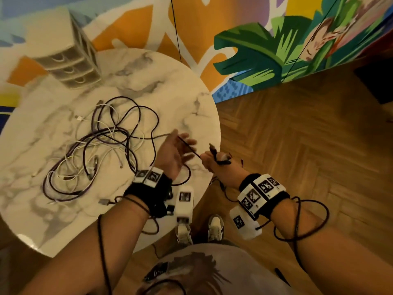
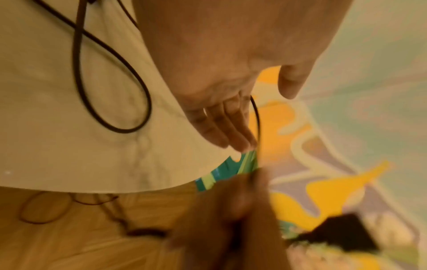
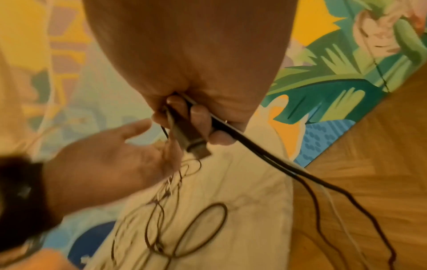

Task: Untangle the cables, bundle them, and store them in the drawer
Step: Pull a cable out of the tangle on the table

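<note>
While I stand at its near edge, the table (image 1: 174,88) fills the left of the head view, round and marble-topped, with a rug (image 1: 191,35) beneath it and wood floor (image 1: 297,145) to the right. At the table's far side sits the drawer unit (image 1: 70,60), its three drawers closed as far as I can tell. Nearer me the cables (image 1: 102,141), dark and white, lie in one loose tangle on the marble, well apart from the drawers. My left hand (image 1: 176,154) hovers over the table's right edge, palm up and fingers straight, gripping nothing; a dark cable (image 1: 189,149) crosses its fingers (image 2: 221,126). My right hand (image 1: 214,160), just beside it and off the edge, is clenched round that cable, whose plug (image 3: 191,140) juts out past my curled fingers
</note>
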### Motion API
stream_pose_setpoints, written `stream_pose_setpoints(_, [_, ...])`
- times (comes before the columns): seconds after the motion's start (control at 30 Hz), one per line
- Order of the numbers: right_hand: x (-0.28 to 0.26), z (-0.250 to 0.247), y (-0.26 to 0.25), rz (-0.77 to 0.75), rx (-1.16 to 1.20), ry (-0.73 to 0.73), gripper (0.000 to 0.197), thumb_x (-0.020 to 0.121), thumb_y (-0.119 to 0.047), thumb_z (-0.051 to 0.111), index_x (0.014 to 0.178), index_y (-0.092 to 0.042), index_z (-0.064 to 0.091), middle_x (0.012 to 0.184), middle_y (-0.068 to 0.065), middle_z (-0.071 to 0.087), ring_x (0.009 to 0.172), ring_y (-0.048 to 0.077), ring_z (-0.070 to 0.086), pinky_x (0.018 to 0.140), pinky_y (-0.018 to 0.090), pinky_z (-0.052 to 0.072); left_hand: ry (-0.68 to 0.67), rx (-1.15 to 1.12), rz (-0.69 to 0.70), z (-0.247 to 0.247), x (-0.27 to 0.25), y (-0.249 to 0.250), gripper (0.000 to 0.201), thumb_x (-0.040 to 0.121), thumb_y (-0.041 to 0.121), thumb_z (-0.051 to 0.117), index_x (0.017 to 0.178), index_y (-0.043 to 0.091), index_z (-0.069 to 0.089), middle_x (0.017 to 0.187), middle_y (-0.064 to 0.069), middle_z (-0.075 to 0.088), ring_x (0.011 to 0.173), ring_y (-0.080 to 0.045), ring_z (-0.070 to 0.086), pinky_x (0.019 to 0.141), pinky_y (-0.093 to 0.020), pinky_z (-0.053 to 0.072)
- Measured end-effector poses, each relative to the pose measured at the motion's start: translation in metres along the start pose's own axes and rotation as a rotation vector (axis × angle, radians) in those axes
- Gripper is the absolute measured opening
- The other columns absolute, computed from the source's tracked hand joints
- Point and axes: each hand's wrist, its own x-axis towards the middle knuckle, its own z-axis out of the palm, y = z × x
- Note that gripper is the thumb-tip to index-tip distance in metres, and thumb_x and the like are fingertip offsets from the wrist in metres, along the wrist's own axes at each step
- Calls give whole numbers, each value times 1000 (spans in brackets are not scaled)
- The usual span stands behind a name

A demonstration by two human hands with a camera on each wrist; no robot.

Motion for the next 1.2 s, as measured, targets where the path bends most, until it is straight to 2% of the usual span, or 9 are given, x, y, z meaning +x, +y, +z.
stream_pose_setpoints(0.13, [1, 10, 18, 56, 63, 108, 37, 102, -28, 40, 71, -19, 58, 59, -4, 42, 46, 1, 39, 55, 21, 32, 154, 130, 203, 2, 0, 15, 36, 99, 28, 41, 74, 8, 59, 57, -4, 64, 58, -17, 60, 61, -28, 47])
stream_pose_setpoints(0.27, [25, 4, -4, 167, 281, 117, 52, 100, -45, 36, 86, -3, 64, 56, 6, 43, 45, 12, 37, 49, 27, 28, -72, 736, 256, 7, -30, -7, 31, 97, 18, 45, 72, 9, 63, 61, -6, 66, 58, -21, 64, 65, -36, 51])
stream_pose_setpoints(0.37, [38, 11, -27, 189, 115, -30, 46, 99, -44, 38, 81, -9, 61, 50, 1, 56, 45, 18, 53, 47, 25, 40, -218, 1065, 280, 7, -37, -22, 23, 96, 17, 47, 87, 8, 66, 75, -1, 65, 66, -18, 64, 69, -33, 54])
stream_pose_setpoints(0.47, [39, 14, -33, 63, -105, 7, 44, 100, -40, 37, 63, -18, 49, 57, -2, 46, 55, 17, 46, 58, 28, 36, -230, 1294, 319, -15, -30, -26, 33, 98, 32, 42, 92, 11, 67, 87, -5, 68, 81, -23, 64, 79, -42, 51])
stream_pose_setpoints(0.57, [34, 6, -27, 45, -153, 37, 47, 101, -38, 36, 58, -20, 39, 55, -5, 36, 51, 12, 31, 56, 27, 26, -124, 1841, 419, -73, -9, -28, 36, 95, 42, 41, 117, 20, 59, 121, -6, 55, 108, -27, 52, 90, -41, 44])
stream_pose_setpoints(0.63, [27, -2, -26, 41, -140, 50, 46, 101, -37, 37, 57, -21, 38, 54, -5, 35, 50, 12, 30, 57, 29, 25, 2, 2056, 282, -123, 2, -19, 45, 93, 42, 42, 133, 22, 45, 141, -6, 40, 126, -29, 39, 100, -41, 35])
stream_pose_setpoints(0.83, [4, -23, -44, 4, -75, 152, 42, 100, -30, 41, 61, -16, 36, 56, -3, 33, 48, 9, 28, 56, 29, 25, 179, 2147, 423, -164, 5, 6, 43, 89, 43, 45, 122, 18, 55, 134, -7, 47, 123, -31, 41, 100, -44, 35])
stream_pose_setpoints(1.0, [-7, -16, -66, -90, -157, 14, 43, 100, -32, 44, 60, -16, 40, 54, -8, 36, 47, 5, 28, 50, 20, 25, -58, 1629, 915, -70, 7, 8, 53, 89, 41, 52, 133, 12, 46, 135, -11, 45, 112, -30, 53, 85, -36, 47])
stream_pose_setpoints(1.2, [-10, -26, -84, -117, 15, 152, 39, 99, -24, 46, 61, -19, 41, 52, -9, 38, 45, 5, 32, 50, 24, 28, 36, 1644, 542, -56, 38, 12, 31, 100, 26, 37, 106, 5, 58, 108, -16, 54, 99, -34, 54, 82, -39, 40])
